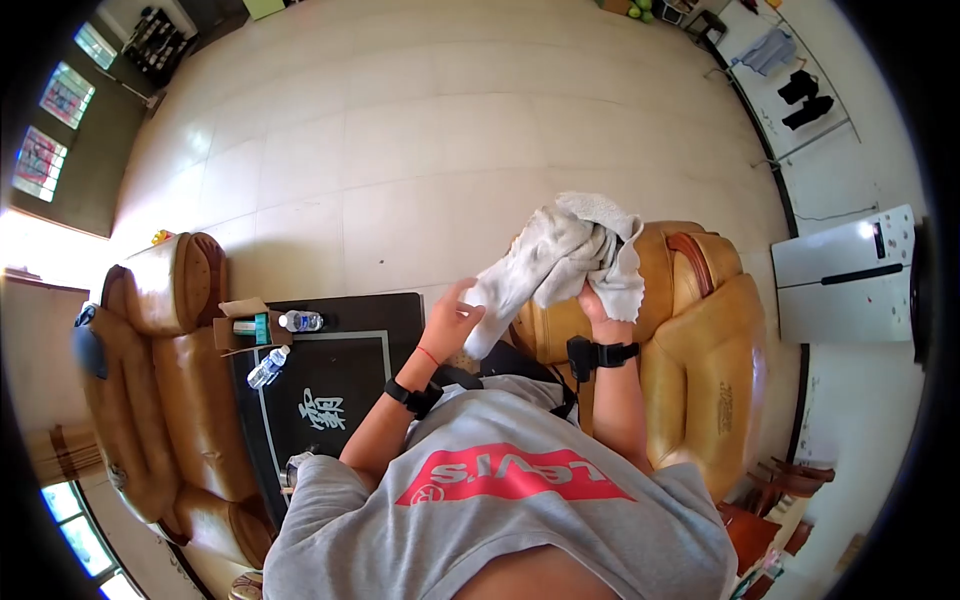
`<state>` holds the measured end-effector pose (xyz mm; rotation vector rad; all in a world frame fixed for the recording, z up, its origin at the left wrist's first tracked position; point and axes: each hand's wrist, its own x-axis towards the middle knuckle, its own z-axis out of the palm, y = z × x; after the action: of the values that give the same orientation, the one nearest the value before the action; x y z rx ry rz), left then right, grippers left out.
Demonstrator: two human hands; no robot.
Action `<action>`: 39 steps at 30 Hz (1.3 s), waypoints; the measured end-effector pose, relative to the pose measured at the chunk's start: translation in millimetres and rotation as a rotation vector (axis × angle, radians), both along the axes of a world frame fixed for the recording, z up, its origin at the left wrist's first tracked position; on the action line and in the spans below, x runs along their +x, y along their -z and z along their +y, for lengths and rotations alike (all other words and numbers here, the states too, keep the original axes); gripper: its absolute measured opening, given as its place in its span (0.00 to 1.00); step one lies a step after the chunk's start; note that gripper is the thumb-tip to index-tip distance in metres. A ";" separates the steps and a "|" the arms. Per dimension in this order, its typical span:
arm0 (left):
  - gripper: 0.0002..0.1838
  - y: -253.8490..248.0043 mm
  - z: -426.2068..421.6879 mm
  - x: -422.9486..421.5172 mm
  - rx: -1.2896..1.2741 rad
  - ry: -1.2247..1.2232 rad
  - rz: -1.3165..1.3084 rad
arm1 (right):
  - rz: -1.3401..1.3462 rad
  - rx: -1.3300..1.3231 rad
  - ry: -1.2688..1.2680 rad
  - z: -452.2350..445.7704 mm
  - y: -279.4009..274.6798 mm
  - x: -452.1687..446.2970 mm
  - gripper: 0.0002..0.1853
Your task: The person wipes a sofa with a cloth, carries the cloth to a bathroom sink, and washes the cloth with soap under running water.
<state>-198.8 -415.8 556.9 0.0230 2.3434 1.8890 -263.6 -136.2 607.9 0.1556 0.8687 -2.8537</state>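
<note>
A crumpled white towel (545, 255) is held up in front of my body, bunched at its right part, with a longer piece slanting down to the left. My right hand (597, 303) grips the bunched part from below, and folds of the cloth hide some of its fingers. At the lower left end, my left hand (455, 315) has curled fingers, with the fingertips pinching the towel's edge. Both wrists carry black bands.
Left of me stands a black table (330, 370) with two plastic bottles (267, 367) and an open cardboard box (250, 328). Tan leather sofas (195, 400) flank me. A fridge (845, 275) is on the right. Pale floor tiles (400, 150) lie ahead.
</note>
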 end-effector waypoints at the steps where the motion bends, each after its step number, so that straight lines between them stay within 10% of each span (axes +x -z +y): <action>1: 0.21 0.7 -0.2 -11.0 0.017 -0.041 -0.018 | 0.025 0.166 0.014 -1.2 3.0 -8.5 0.26; 7: 0.11 29.0 7.3 -96.0 -0.066 0.195 -0.154 | -0.022 -0.196 -0.025 25.8 21.0 -70.0 0.25; 11: 0.07 31.0 5.2 -167.7 -0.191 -0.066 -0.069 | 0.179 -0.263 -0.112 125.2 125.0 -125.9 0.24; 16: 0.08 -11.1 -26.5 -264.3 -0.495 -0.141 0.111 | -0.360 0.150 0.238 151.5 116.8 -157.3 0.28; 18: 0.08 -21.3 -35.3 -288.5 -0.484 -0.173 0.156 | -0.565 0.178 0.367 142.3 85.7 -167.9 0.15; 21: 0.08 -25.3 -38.7 -324.0 -0.499 -0.202 0.108 | -0.308 -0.008 0.199 173.4 164.7 -188.8 0.17; 26: 0.08 -7.9 -52.2 -386.4 -0.622 -0.180 0.051 | -0.510 0.258 0.232 126.8 126.9 -250.0 0.14; 29: 0.07 17.4 -68.1 -449.8 -0.781 -0.039 0.447 | -0.665 0.474 0.189 96.9 89.2 -310.2 0.14; 32: 0.06 17.6 -67.3 -528.0 -0.465 0.010 0.257 | -0.522 0.555 0.312 87.6 67.9 -372.7 0.15; 36: 0.06 -38.2 -45.5 -639.1 -0.272 -0.010 0.286 | -0.201 1.578 0.352 120.3 19.5 -440.0 0.25; 37: 0.06 -44.0 -40.8 -663.5 -0.237 -0.013 0.324 | -0.280 0.841 0.464 116.5 1.6 -458.0 0.28; 39: 0.06 -56.3 -37.2 -689.6 -0.244 0.042 0.373 | -0.217 0.926 0.471 115.3 -7.5 -453.8 0.29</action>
<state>-888.4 -453.0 613.3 0.4312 2.7727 1.6858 -717.4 -20.9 615.4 0.8381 2.2507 -2.4396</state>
